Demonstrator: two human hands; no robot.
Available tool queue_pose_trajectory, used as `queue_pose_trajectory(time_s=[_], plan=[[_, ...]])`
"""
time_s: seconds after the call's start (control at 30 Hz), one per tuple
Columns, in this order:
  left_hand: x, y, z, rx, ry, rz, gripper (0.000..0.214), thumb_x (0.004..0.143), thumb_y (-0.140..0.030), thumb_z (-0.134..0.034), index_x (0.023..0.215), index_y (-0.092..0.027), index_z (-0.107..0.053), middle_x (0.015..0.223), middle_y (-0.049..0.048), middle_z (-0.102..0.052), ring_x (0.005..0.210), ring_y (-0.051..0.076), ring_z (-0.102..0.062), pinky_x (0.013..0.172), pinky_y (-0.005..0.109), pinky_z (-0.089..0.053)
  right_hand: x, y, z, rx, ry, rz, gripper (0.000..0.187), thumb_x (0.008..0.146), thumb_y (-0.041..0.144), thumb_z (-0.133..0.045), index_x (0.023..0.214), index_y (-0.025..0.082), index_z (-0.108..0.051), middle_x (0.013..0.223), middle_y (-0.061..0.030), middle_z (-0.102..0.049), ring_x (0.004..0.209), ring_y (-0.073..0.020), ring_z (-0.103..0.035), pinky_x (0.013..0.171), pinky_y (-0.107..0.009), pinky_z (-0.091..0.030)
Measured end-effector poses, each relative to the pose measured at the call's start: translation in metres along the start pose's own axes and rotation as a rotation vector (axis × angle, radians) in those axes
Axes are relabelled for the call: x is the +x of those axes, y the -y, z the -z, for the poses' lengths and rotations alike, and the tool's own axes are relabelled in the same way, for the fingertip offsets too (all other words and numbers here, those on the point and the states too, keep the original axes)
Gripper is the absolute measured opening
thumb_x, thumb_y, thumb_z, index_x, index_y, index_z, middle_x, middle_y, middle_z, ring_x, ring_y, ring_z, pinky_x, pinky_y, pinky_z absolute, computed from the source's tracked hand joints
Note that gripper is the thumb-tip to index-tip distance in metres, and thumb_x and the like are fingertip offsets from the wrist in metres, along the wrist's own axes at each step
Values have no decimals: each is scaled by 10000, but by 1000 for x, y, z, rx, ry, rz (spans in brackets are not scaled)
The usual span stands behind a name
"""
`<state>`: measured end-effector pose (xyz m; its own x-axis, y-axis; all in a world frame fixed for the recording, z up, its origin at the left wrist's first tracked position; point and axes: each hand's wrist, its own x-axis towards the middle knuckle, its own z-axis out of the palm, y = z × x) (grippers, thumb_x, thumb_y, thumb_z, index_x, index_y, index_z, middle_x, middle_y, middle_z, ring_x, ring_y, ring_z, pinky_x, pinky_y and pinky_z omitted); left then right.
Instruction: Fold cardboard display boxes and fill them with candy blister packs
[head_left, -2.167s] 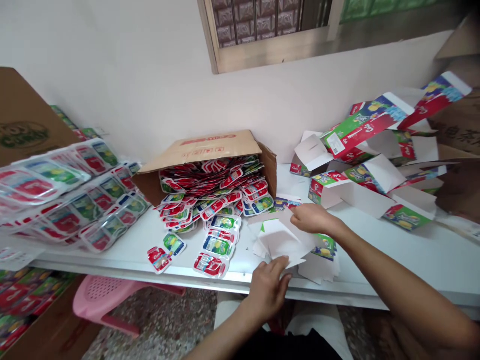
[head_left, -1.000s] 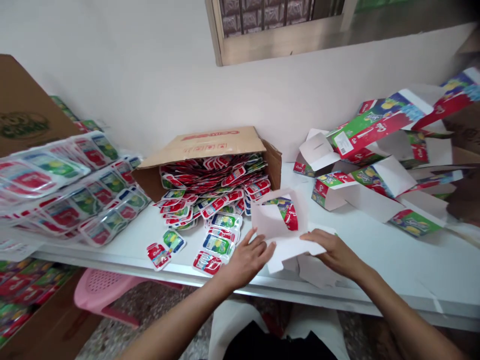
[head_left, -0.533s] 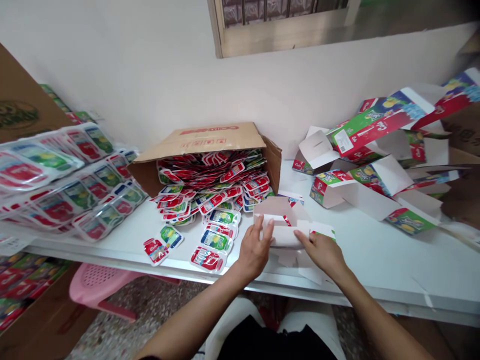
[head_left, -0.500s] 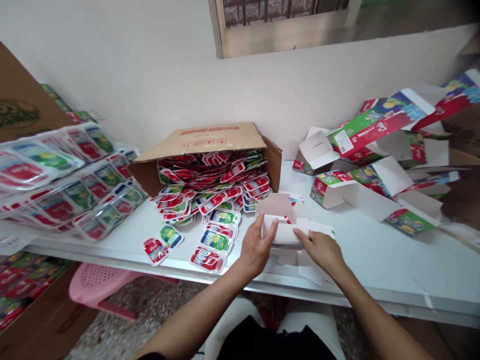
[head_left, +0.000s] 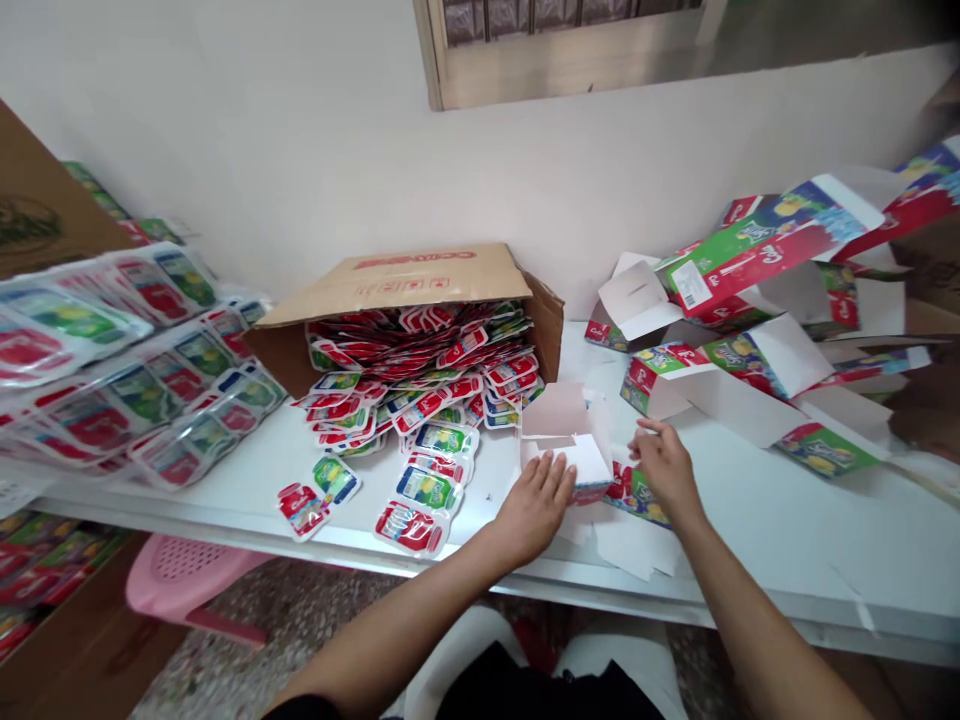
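Observation:
A small printed carton, white inside with a red and green outside, stands half folded on the white table, its top flaps up. My left hand presses against its near left side with the fingers held together. My right hand grips its right end, fingers curled on the printed wall. Several flat unfolded carton blanks lie under and in front of it.
A brown cardboard box lies on its side and spills several red and green sachets. Sachet sheets are stacked at left. Folded cartons pile up at right. A pink stool stands below the table.
The flat blank that I lifted from the stack has been folded into a box shape. My left hand has slid to its side and my right hand to its right end.

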<state>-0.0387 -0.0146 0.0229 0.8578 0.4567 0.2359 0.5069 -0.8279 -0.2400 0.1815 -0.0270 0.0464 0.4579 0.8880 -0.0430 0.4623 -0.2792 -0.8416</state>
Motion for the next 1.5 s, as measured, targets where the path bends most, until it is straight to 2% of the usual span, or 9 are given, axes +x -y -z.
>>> queue_pose_trajectory(time_s=[0.2,0.4,0.6,0.8,0.93,1.03,1.13,1.27,1.5], plan=[[0,2,-5,25,-20,1,468,929,-152,-348,1390,-73,-336,1420,199,-416,1338,310,-363,1066,451,-298,41,3,-24,-43,235,-1,557,879,596,-376,1212,173,-519,1076,-128,-668,917,-215,-647,725,-298,-508],[-2,1,-12,16,-67,11,464,935,-145,-346,1395,-92,-330,1446,177,-387,1358,302,-330,1084,452,-290,42,7,-46,-277,282,-6,570,859,539,-445,1242,123,-517,1197,-162,-613,1096,-271,-572,905,-348,-414],[-4,-3,-21,9,-165,20,452,934,-151,-374,1380,-84,-356,1422,176,-424,1339,278,-371,1109,473,-266,43,14,-44,-485,335,9,472,893,493,-396,1170,152,-568,1171,-140,-638,1073,-257,-589,859,-315,-409],[-5,-9,-28,-21,-236,90,436,917,-123,-390,1353,-111,-401,1397,154,-465,1338,267,-373,1107,504,-272,37,24,-47,-630,350,20,547,911,479,-341,1241,67,-482,1129,-225,-634,1055,-304,-600,837,-360,-410],[-19,-13,-17,-171,-522,136,426,902,-211,-455,1326,-219,-418,1355,125,-508,1334,248,-375,1092,520,-287,28,20,-39,-654,394,53,557,936,479,-278,1266,65,-449,1136,-222,-634,1046,-297,-607,817,-340,-414],[-19,-4,-5,-382,-778,524,442,903,-302,-470,1329,-238,-375,1321,131,-512,1295,257,-409,1062,533,-320,23,17,-33,-677,392,50,570,946,473,-242,1273,46,-429,1108,-235,-641,1027,-311,-611,793,-349,-415],[0,17,-1,-690,-658,1009,420,924,-362,-439,1313,-207,-404,1299,133,-521,1245,241,-459,998,451,-412,18,18,-33,-689,389,65,568,946,481,-241,1295,64,-406,1091,-217,-653,1012,-305,-617,776,-342,-415],[28,42,-12,-850,-379,1025,534,824,-415,-586,1280,-170,-456,1227,129,-582,1171,252,-521,958,402,-442,11,20,-35,-683,383,71,583,945,482,-237,1306,48,-383,1058,-225,-660,975,-314,-629,756,-350,-417],[38,42,-13,-744,-217,990,397,762,-243,-595,1147,-173,-534,1082,122,-638,1085,301,-540,909,475,-429,2,16,-32,-647,375,66,579,939,489,-235,1311,73,-387,1054,-214,-663,970,-329,-627,762,-378,-423]])
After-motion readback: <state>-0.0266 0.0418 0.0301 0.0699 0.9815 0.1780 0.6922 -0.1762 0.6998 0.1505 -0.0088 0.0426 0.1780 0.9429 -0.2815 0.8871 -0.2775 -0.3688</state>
